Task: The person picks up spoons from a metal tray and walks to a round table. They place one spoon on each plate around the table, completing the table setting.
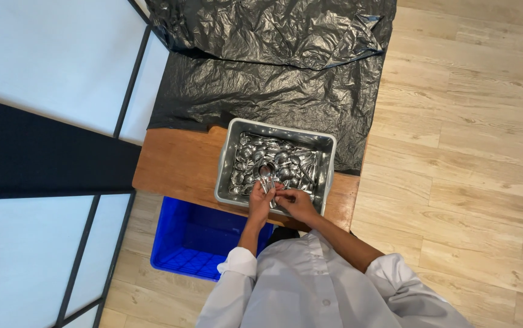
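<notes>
A grey plastic tub [226, 159] full of shiny metal spoons [285, 161] stands on a wooden table [176, 164]. Both of my hands are over the near edge of the tub. My left hand [260, 203] grips a small bunch of spoons [265, 176] by the handles, their bowls pointing away from me. My right hand [296, 202] touches the same bunch at the handles, fingers closed around them. White sleeves cover both of my arms.
A crumpled black plastic sheet [273, 67] covers the far part of the table. A blue crate [194, 240] sits on the floor under the table's near edge. A light wood floor [468, 152] lies to the right, and a panelled wall with black frames to the left.
</notes>
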